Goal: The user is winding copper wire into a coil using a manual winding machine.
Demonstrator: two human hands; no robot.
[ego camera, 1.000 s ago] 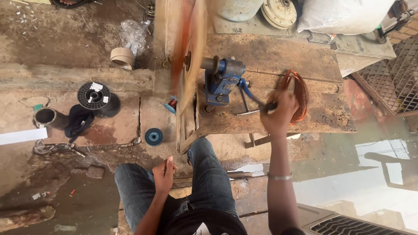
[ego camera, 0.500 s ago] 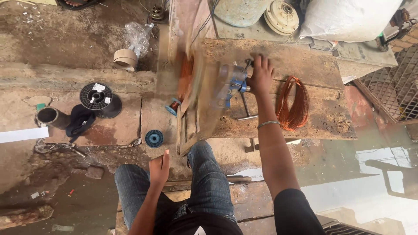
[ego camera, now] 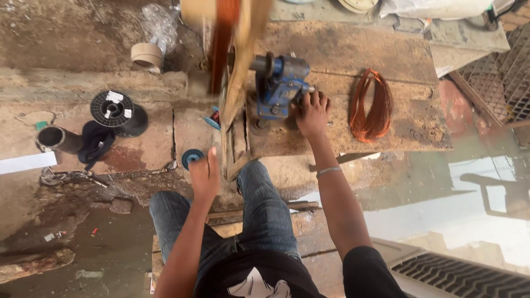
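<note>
A blue hand-cranked winding machine point(ego camera: 279, 85) is bolted on a worn wooden bench point(ego camera: 397, 60). My right hand point(ego camera: 312, 113) rests against its right side, fingers at the crank; whether it grips is unclear. A blurred wooden former with copper wire point(ego camera: 229, 49) stands at the machine's left. My left hand point(ego camera: 204, 175) hovers with fingers apart near the bench's front left corner, holding nothing. A loose coil of copper wire point(ego camera: 371, 105) lies on the bench to the right.
On the concrete floor to the left lie a black wire spool point(ego camera: 113, 109), a small blue spool point(ego camera: 191, 157), a dark pipe piece point(ego camera: 54, 138), a tape roll point(ego camera: 146, 55) and a dark cloth point(ego camera: 95, 144). A metal grate point(ego camera: 499, 72) stands right.
My right hand put the copper coil down on the bench and moved left to the blue machine. The view shifted closer. My left hand stayed low near the bench corner.
</note>
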